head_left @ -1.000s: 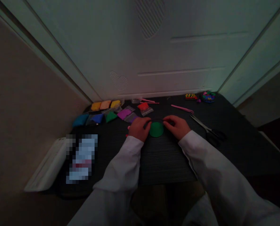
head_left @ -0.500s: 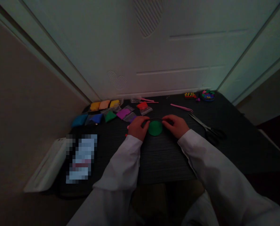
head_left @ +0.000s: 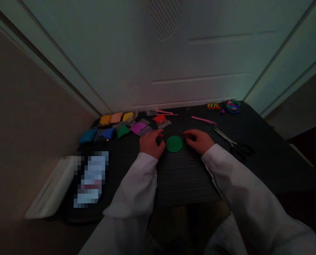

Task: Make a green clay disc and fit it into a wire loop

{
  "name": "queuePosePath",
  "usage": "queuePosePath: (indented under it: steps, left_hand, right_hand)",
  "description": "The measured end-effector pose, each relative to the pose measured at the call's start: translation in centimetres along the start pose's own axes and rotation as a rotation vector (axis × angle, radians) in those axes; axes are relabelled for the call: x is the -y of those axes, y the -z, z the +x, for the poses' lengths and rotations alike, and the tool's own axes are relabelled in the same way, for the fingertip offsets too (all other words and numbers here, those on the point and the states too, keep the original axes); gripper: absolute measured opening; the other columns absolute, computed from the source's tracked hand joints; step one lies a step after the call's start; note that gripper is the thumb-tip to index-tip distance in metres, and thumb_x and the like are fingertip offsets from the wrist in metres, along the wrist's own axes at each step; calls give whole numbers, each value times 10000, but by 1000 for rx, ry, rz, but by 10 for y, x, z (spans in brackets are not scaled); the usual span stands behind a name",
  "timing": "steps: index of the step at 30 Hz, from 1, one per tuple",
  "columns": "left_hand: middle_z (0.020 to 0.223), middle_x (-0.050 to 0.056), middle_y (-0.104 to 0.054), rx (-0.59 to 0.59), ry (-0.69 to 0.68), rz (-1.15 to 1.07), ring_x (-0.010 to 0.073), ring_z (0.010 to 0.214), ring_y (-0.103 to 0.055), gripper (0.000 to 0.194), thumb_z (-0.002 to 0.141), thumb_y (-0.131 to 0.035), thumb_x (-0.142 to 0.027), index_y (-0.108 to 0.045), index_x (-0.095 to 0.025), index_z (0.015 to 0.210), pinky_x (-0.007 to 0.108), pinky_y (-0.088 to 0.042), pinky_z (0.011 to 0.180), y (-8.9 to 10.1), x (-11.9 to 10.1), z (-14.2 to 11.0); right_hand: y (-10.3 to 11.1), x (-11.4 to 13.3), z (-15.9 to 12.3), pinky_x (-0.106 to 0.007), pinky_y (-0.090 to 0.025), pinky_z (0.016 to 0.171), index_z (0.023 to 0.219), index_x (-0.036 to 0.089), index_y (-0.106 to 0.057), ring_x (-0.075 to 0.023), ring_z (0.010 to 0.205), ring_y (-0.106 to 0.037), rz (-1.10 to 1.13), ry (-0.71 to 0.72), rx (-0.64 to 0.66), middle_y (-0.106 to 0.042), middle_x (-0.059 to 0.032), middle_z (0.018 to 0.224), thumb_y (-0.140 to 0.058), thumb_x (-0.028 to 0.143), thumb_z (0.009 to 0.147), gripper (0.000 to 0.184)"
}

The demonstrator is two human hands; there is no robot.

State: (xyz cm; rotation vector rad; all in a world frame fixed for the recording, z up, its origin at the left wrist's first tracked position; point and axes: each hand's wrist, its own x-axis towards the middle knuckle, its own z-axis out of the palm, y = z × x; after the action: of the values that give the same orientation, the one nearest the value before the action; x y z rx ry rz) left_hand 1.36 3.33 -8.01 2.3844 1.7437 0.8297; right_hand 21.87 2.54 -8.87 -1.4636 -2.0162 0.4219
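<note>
A flat round green disc of clay point(head_left: 174, 144) lies on the dark table point(head_left: 184, 180) between my two hands, inside a thin dark ring. My left hand point(head_left: 152, 143) rests just left of it with fingers curled, its fingertips at the disc's left edge. My right hand point(head_left: 199, 141) sits just right of the disc, fingers curled and pinching at its right rim. Both arms wear white sleeves. The room is very dim.
Small bags of coloured clay point(head_left: 115, 125) lie at the table's back left. A pink tool point(head_left: 203, 120) and black scissors point(head_left: 233, 145) lie to the right. A colourful clay piece point(head_left: 232, 106) stands at the far right. A white box point(head_left: 65, 184) sits left.
The green disc now lies flatter and shows as a fuller circle. My left hand has drawn slightly left, away from it. My right hand stays at its rim.
</note>
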Motion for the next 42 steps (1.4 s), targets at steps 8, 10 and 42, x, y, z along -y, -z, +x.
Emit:
queuePosePath:
  steps: [8, 10, 42]
  left_hand:
    - [880, -30, -635, 113, 157, -16, 185, 968, -476, 423, 641, -522, -218, -460, -281, 1055, 404, -242, 838, 4, -10, 1]
    - [876, -27, -637, 124, 165, -29, 180, 958, -484, 413, 649, -522, -217, -461, -284, 1052, 396, -239, 831, 3, -10, 2]
    - [922, 21, -619, -227, -259, 40, 227, 963, -434, 217, 758, -454, -243, -581, -285, 929, 446, -208, 816, -11, -35, 12]
  right_hand:
    - [1, 1, 1, -329, -362, 749, 857, 229, -592, -179, 862, -500, -216, -24, 47, -587, -18, 911, -517, 320, 685, 209]
    - [0, 1, 2, -330, -355, 745, 846, 231, -595, -178, 864, -498, -219, -22, 54, -586, -17, 913, -512, 319, 694, 194]
    - [-8, 13, 2, -266, -424, 689, 925, 192, -535, -130, 726, -530, 91, 42, -198, -581, -22, 813, -504, 238, 709, 223]
